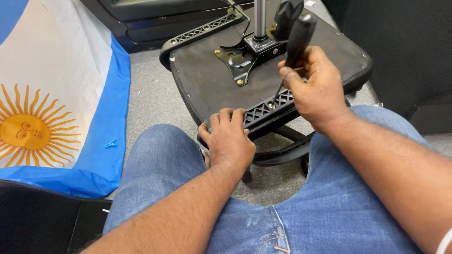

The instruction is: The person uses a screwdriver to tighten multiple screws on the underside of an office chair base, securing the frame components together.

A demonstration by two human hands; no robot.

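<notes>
Your right hand (313, 87) was clenched around the black-handled screwdriver (294, 44), its tip set on a screw (271, 106) in the latticed armrest bracket (268, 109) along the near edge of the upturned office chair seat (207, 80). Your left hand (229, 138) gripped that same edge, fingers (226, 115) curled over the bracket. Grey carpet (146, 94) lay open to the left, up to the blue-and-white sun flag (56, 84).

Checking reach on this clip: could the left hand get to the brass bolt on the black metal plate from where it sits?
Probably yes. The left hand grips the seat edge, and the seat underside between it and the bolt on the plate lies bare; the right hand and screwdriver work off to the side.
</notes>
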